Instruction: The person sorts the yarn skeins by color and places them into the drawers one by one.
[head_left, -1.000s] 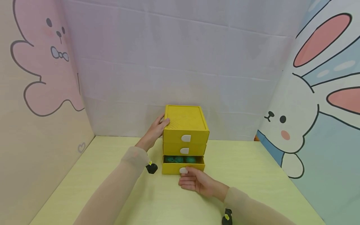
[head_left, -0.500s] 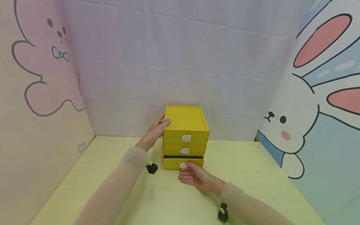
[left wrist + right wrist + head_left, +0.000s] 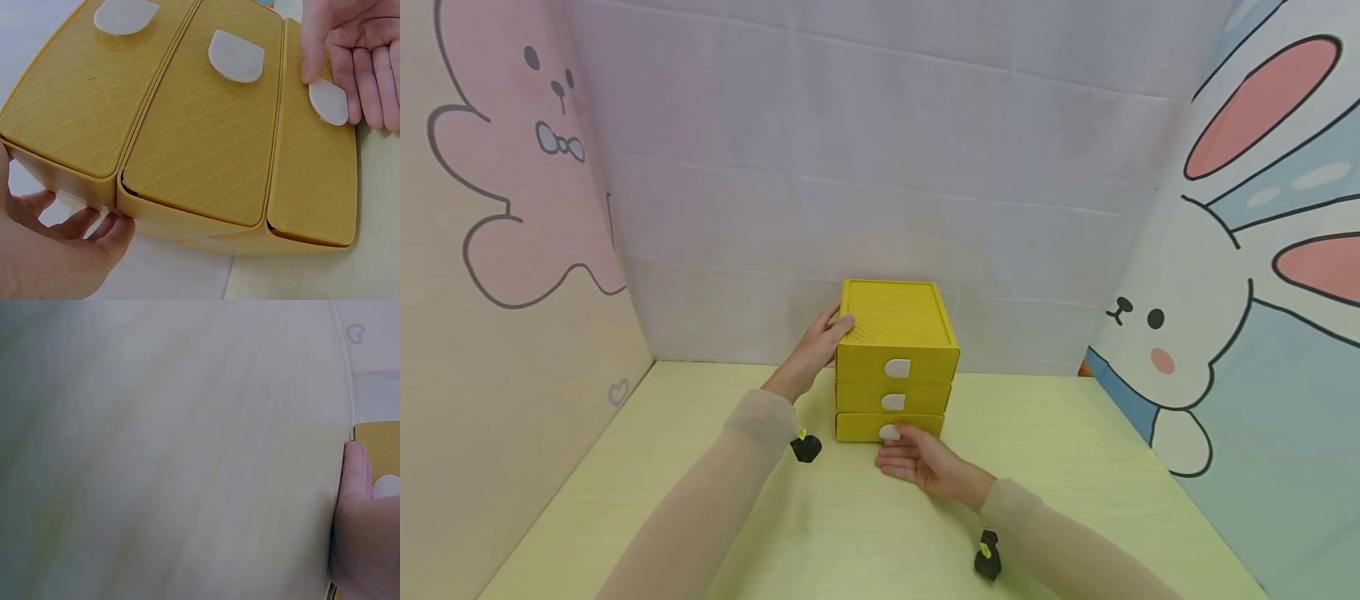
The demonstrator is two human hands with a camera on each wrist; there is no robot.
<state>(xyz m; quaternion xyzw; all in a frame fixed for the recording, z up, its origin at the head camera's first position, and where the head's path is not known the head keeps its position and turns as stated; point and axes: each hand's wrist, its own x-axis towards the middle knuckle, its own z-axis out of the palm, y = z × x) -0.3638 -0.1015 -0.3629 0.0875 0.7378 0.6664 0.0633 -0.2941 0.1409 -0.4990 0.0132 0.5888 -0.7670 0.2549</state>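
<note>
A yellow cabinet [image 3: 895, 312] with three stacked drawers stands against the back wall, each front bearing a white tab handle. My left hand [image 3: 808, 354] holds its upper left side, thumb at the top edge; in the left wrist view the fingers [image 3: 115, 240] bend against the side wall. Low at the front, my right hand [image 3: 928, 462] pinches the bottom handle [image 3: 329, 102] between thumb and forefinger, palm upward and other fingers extended. The bottom drawer [image 3: 857, 427] now sits flush under the others, its contents hidden. The right wrist view catches only the hand's edge beside the yellow front.
The pale yellow-green tabletop [image 3: 842, 533] spreads around the cabinet. A white cloth wall [image 3: 880, 167] rises behind it, with a bear-printed panel [image 3: 535, 217] at left and a rabbit-printed panel [image 3: 1240, 333] at right. Small black wrist pieces [image 3: 807, 448] hang from both sleeves.
The bottom drawer has slid back from partly out, showing green things inside, to fully in. My right hand moved inward with its handle; the left hand stayed on the cabinet.
</note>
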